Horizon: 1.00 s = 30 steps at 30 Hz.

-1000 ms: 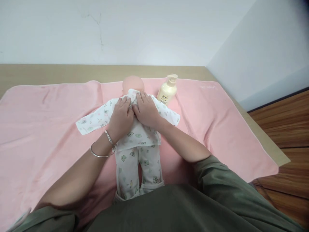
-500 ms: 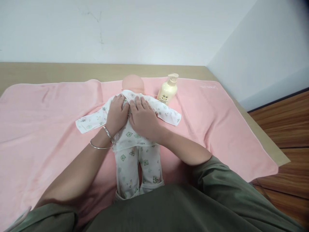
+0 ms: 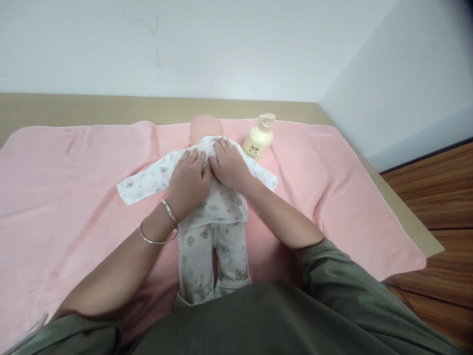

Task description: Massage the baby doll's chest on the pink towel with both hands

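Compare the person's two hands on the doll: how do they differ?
The left hand sits lower on the doll's chest; the right hand reaches higher, fingertips at the collar below the head. The left wrist carries two silver bangles; the right wrist is bare. The left hand covers the side by the spread sleeve; the right hand lies on the side nearer the lotion bottle. Both lie palm down on the printed top, touching at the middle.

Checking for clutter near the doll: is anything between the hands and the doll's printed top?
Nothing visible is. The left hand and right hand both lie directly on the doll's printed top, fingertips at the collar below the head. The lotion bottle lies off beside the doll's shoulder, on the pink towel, clear of both hands.
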Tool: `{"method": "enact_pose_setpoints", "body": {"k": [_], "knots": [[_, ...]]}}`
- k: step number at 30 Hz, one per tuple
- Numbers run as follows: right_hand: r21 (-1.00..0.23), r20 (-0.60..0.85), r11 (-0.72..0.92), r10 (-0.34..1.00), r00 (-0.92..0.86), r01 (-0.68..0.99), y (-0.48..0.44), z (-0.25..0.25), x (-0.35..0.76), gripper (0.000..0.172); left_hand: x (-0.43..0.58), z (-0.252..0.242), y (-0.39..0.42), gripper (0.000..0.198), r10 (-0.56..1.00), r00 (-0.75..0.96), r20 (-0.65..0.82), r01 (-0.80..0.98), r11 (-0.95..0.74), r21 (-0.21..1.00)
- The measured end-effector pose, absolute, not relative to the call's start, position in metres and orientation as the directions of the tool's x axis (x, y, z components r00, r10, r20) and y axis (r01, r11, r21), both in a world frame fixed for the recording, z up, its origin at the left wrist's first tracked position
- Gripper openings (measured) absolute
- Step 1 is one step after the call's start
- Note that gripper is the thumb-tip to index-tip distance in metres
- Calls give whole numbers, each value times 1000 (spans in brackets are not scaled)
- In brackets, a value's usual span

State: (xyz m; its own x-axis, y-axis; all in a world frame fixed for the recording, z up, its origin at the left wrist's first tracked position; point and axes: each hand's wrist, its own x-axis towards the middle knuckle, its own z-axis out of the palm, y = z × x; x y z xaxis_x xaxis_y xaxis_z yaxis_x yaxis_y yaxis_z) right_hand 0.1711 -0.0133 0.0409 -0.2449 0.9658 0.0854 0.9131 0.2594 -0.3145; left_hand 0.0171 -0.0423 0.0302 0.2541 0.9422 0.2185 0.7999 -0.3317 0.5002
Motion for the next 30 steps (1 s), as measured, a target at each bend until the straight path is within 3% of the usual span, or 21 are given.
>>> {"method": "enact_pose_setpoints", "body": {"k": [4,8,11,16,20,25,30], "knots": [[-216,99,287,957,-272,933,-31,41,163,64,12,32,-31,52,953,221,209,768,-302,564],[-148,142,329,940,-309,933,-56,41,151,60,2,35,-17,33,964,198,175,788,-263,557],[-122,139,360,929,-343,925,-67,44,146,59,-1,34,-10,32,975,146,168,810,-215,546],[-264,74,346,938,-339,900,-50,48,153,59,1,13,-7,46,956,151,251,796,-268,543],[-371,54,233,972,-230,899,-25,39,160,68,1,-9,-4,54,951,71,302,744,-252,618],[-410,100,267,964,-248,872,-28,42,160,70,0,-15,-4,54,939,49,341,709,-273,650],[-418,258,380,921,-293,825,-49,64,160,64,2,-9,-4,50,942,45,332,704,-265,658]]}}
